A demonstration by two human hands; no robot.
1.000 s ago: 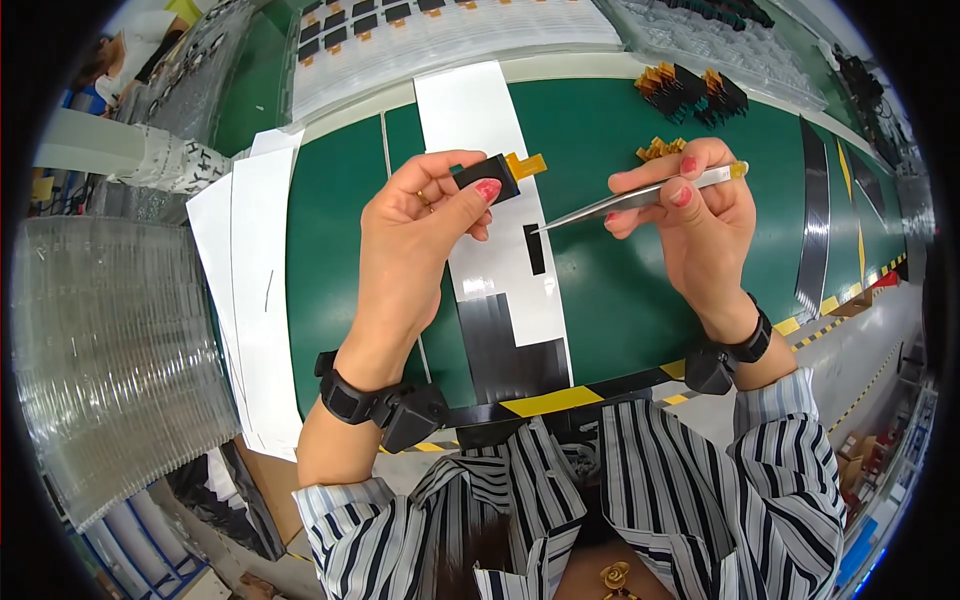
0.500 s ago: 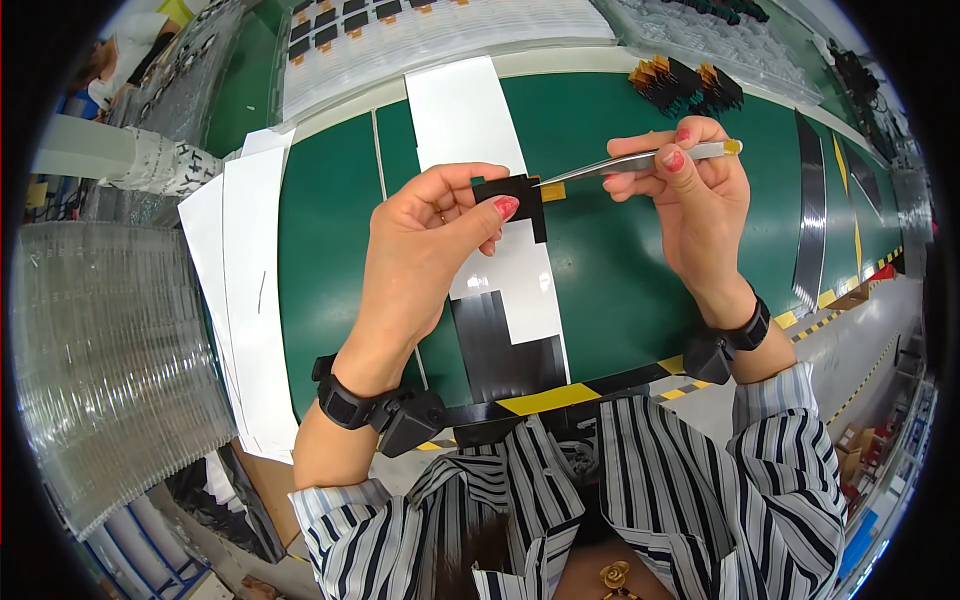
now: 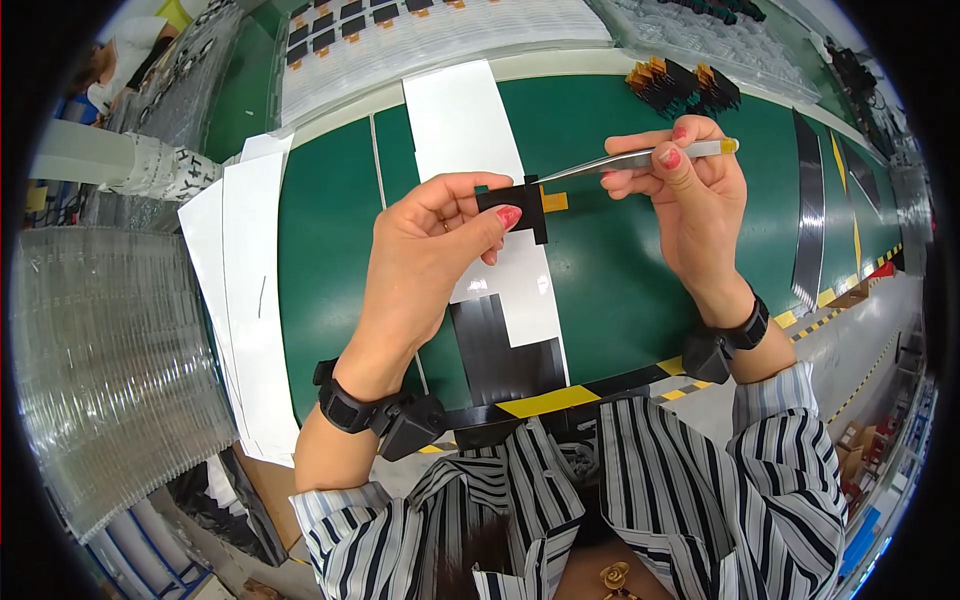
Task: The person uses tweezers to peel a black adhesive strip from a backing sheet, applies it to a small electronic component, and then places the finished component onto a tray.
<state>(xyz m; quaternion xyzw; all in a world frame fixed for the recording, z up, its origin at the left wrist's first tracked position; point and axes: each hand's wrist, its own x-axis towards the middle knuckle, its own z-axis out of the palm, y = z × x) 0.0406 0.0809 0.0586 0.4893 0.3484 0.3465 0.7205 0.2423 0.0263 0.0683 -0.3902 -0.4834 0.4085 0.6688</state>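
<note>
Above the green bench mat (image 3: 330, 260), the left hand (image 3: 430, 250) pinches a small flat black component with an orange tab (image 3: 520, 205) between thumb and forefinger. The right hand (image 3: 690, 190), fingers closed, grips slim metal tweezers (image 3: 625, 160), whose tip touches the component's top edge.

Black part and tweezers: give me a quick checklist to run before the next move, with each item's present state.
1. Black part pinched in the left hand, thumb on its front: ok.
2. Tweezers gripped in the right hand: ok.
3. Tweezer tip at the part's upper right edge, by the orange tab: ok.
4. Tip actually gripping something: cannot tell, too small.
5. Part lifted off the green mat: ok.
6. White sheet and black strip lying flat below the hands: ok.
</note>
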